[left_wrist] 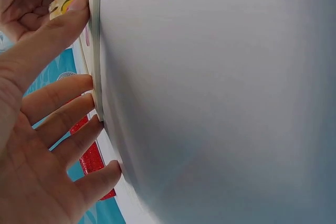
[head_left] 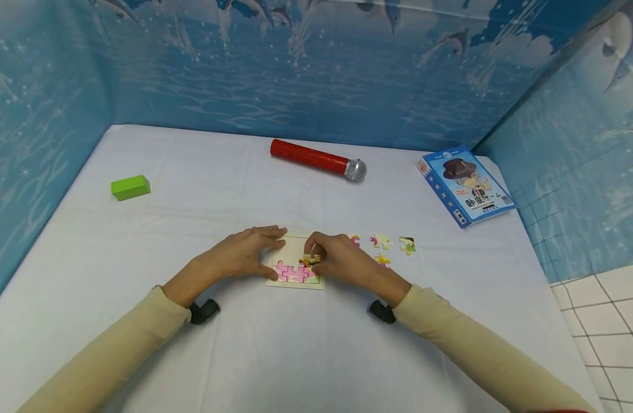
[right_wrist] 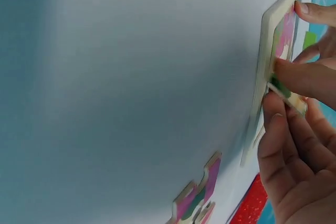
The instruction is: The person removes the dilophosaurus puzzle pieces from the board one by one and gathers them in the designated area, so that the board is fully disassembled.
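In the head view a small wooden puzzle board [head_left: 296,287] lies flat, with several pink jigsaw pieces [head_left: 296,275] set along its near side. My right hand [head_left: 347,261] pinches a yellow and green puzzle piece [head_left: 310,260] between thumb and fingers, over the board's right part. The right wrist view shows that piece [right_wrist: 287,97] tilted, close to the board's rim [right_wrist: 265,40]. My left hand [head_left: 246,252] steadies the board's left side with fingers spread. Its thumb [left_wrist: 73,17] lies at the near edge, and its fingertips touch the side.
Loose puzzle pieces [head_left: 381,241] lie right of the board, partly behind the right hand. Farther back are a red microphone [head_left: 311,158], a green block [head_left: 131,187] at left and a blue box [head_left: 466,184] at right. Patterned curtains [head_left: 275,74] enclose the white table.
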Motion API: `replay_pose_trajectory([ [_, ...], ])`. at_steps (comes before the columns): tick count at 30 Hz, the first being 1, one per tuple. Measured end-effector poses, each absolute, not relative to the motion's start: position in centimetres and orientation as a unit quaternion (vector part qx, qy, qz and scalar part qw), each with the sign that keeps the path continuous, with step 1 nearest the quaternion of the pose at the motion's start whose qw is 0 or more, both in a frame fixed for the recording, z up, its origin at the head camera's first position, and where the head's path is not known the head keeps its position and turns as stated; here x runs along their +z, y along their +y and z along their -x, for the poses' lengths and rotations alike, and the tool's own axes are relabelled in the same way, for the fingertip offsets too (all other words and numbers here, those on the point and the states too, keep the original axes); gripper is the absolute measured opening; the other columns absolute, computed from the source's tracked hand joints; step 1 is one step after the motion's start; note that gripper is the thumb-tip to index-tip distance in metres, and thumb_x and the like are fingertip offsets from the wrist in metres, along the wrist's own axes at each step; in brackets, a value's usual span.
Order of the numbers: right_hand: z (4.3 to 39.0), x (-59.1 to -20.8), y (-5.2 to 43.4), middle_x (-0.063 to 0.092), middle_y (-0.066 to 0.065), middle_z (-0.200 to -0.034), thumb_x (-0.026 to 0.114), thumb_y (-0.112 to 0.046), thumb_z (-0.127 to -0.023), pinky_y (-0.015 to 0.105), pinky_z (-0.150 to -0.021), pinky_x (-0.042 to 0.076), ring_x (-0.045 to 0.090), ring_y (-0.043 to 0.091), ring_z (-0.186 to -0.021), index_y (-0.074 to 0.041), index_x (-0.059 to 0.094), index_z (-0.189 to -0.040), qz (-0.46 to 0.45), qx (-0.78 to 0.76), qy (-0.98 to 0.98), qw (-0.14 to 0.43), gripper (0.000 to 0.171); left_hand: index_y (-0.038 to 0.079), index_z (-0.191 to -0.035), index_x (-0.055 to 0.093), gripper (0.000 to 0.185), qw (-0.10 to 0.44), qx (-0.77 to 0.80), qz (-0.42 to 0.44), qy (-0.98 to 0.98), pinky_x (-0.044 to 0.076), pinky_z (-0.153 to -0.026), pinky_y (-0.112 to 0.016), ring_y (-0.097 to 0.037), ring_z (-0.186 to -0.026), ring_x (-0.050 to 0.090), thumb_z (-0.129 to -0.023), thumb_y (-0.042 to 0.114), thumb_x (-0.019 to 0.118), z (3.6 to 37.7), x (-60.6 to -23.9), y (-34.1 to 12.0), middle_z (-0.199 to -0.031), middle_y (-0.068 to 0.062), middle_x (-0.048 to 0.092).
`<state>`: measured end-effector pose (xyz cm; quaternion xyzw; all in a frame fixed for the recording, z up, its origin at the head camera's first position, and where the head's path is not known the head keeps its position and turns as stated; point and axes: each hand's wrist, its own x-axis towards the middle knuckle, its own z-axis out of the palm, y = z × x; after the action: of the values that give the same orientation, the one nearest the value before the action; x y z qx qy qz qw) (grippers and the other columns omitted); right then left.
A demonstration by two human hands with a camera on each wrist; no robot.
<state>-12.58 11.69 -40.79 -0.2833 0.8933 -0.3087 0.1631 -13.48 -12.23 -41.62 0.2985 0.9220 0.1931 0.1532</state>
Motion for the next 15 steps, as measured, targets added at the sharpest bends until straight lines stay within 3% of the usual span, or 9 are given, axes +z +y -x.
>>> replay_pose_trajectory([
  [6,12.55,-40.54,11.16,0.063,-0.010,-0.087,0.068,-0.011,-0.079,0.020,-0.074,0.046,0.055,0.005,-0.078,-0.018,0.064,-0.098,0.290,-0.264,0.907,0.153,0.021,0.013,-0.127,0.053,0.073,0.150,0.194,-0.302,0.921,0.034,-0.102,-0.043,-0.016,-0.134,0.028,-0.065,0.043,0.077,13.43,-41.55,-12.24,-0.143,0.005,0.035],
  [15,12.34,-40.54,10.93,0.065,-0.008,-0.081,0.065,-0.009,-0.079,0.018,-0.067,0.046,0.053,0.003,-0.069,-0.018,0.065,-0.092,0.297,-0.234,0.919,0.114,0.016,0.013,-0.127,0.053,0.073,0.150,0.200,-0.304,0.919,0.035,-0.102,-0.043,-0.016,-0.134,0.028,-0.065,0.043,0.077,13.47,-41.47,-12.37,-0.143,0.005,0.035],
])
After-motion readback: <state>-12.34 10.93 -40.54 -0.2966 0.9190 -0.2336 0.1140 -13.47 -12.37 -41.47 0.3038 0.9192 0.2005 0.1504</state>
